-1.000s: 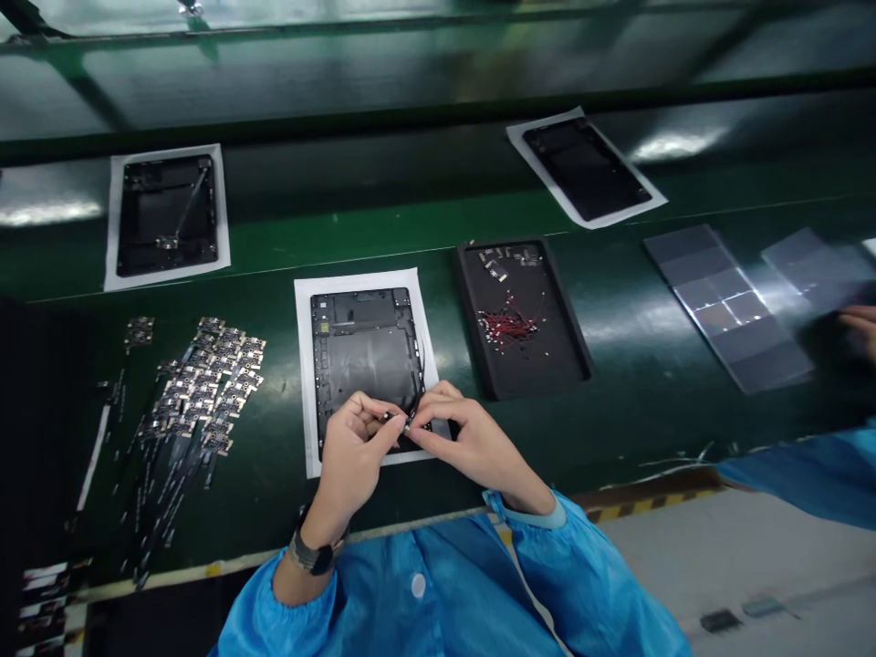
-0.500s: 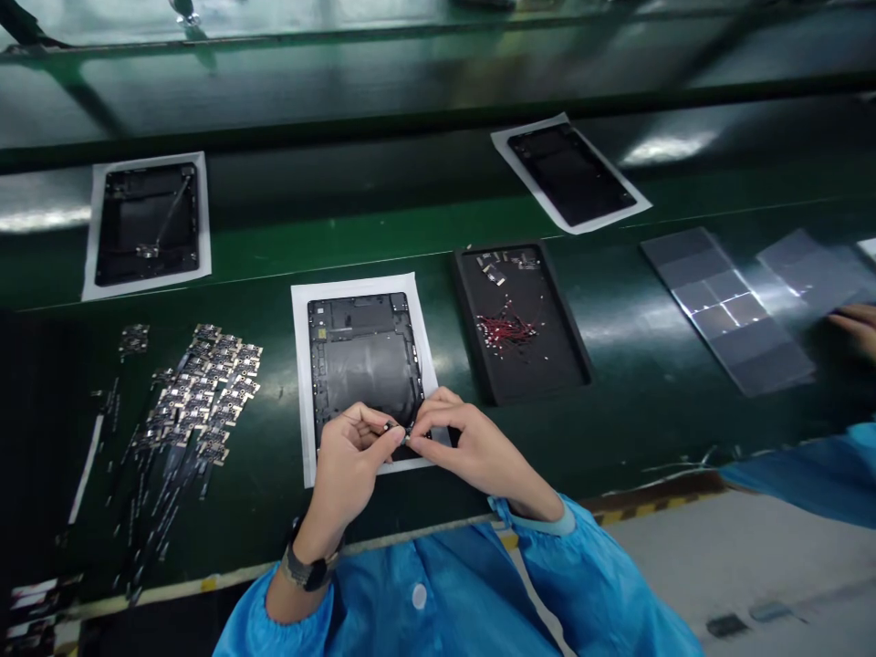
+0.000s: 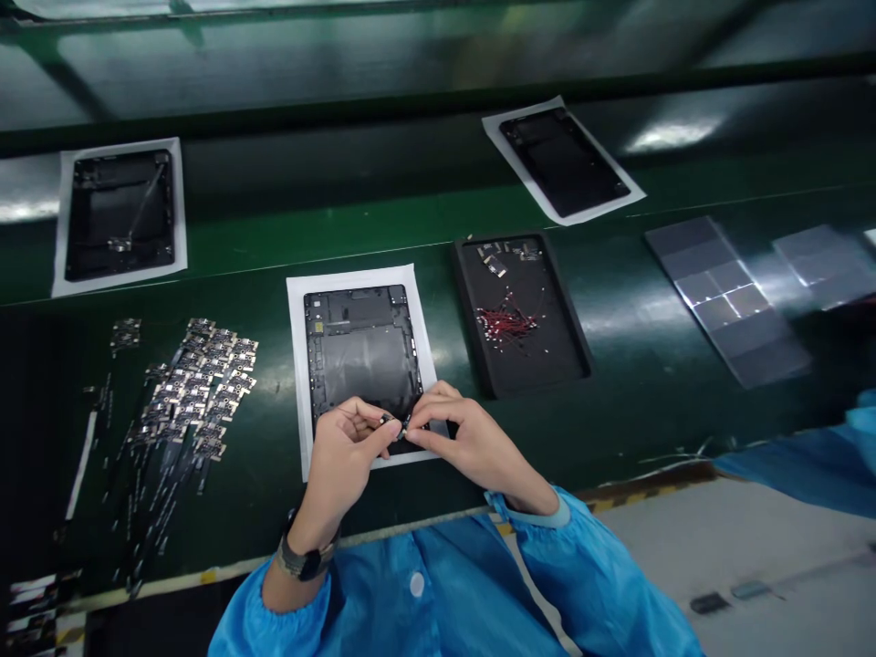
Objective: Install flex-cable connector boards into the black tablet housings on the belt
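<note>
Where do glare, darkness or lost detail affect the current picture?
Head view: white glare on the far green surface, bright streaks across the plastic sheet; head view: the left edge falls to near black; head view: the small part between the fingers is too tiny to identify.

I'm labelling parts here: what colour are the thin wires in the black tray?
Mostly red; the wires show in the head view, the only one.

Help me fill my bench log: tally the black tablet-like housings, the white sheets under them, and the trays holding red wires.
Black housings: 3
White sheets: 3
Tray with red wires: 1
Total: 7
</note>
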{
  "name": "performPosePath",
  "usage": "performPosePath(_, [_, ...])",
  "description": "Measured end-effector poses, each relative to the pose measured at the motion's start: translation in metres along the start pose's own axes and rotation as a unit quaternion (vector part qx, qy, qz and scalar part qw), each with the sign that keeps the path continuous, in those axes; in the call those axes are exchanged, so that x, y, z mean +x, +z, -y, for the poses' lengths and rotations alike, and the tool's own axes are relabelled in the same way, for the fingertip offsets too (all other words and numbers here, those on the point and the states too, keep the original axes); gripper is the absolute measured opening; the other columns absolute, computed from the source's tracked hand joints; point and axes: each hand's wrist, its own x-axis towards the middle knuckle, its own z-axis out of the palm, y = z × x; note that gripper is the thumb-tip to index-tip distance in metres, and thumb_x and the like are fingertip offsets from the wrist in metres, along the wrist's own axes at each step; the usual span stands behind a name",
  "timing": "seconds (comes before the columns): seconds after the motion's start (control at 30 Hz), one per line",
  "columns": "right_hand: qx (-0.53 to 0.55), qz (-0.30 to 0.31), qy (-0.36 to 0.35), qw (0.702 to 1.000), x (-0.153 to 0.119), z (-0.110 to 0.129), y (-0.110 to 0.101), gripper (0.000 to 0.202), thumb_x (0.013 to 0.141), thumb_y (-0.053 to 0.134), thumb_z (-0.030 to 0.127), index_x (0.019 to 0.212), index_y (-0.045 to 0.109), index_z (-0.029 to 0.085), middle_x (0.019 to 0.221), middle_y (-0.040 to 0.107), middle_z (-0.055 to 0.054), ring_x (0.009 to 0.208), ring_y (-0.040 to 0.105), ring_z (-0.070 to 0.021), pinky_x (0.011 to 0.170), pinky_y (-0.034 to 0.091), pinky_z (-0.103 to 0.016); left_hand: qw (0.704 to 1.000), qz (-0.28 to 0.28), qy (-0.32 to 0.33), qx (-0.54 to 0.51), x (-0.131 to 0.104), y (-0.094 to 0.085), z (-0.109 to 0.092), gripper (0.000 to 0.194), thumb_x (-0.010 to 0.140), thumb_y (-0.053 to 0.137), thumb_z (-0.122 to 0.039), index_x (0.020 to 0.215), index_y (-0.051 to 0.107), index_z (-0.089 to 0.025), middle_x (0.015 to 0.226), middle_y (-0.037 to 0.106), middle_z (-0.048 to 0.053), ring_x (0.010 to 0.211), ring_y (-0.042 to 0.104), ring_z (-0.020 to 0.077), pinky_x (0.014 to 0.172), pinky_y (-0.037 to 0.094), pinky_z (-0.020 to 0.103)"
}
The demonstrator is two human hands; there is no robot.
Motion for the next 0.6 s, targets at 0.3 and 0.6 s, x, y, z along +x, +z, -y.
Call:
performPosePath(0.3, [0.004, -0.012, 0.007, 1.0, -0.0011, -0.0018, 0.0019, 0.017, 0.09, 0.067, 0.03, 0.074, 0.071, 0.023, 0.084, 0.071, -0.004, 0.091, 0.056, -0.023, 0.089, 0.04, -0.043, 1.0, -0.006, 0.012, 0.014, 0.0, 0.0005, 0.0038, 0.026, 0.061, 0.082, -0.029, 0.067, 0.061, -0.016, 0.063, 0.065, 0.002, 0.051, 0.057, 0.0112, 0.05, 0.048, 0.023])
performPosePath(0.6, [0.009, -0.005, 0.01, 1.0, -0.0007, -0.0024, 0.0015, 0.022, 0.091, 0.067, 0.034, 0.072, 0.07, 0.023, 0.082, 0.071, -0.003, 0.089, 0.056, -0.0229, 0.088, 0.039, -0.043, 1.0, 0.011, 0.001, 0.013, 0.0006, -0.0004, 0.0012, 0.026, 0.062, 0.082, -0.029, 0.064, 0.061, -0.015, 0.068, 0.069, 0.004, 0.051, 0.059, 0.0112, 0.052, 0.051, 0.024])
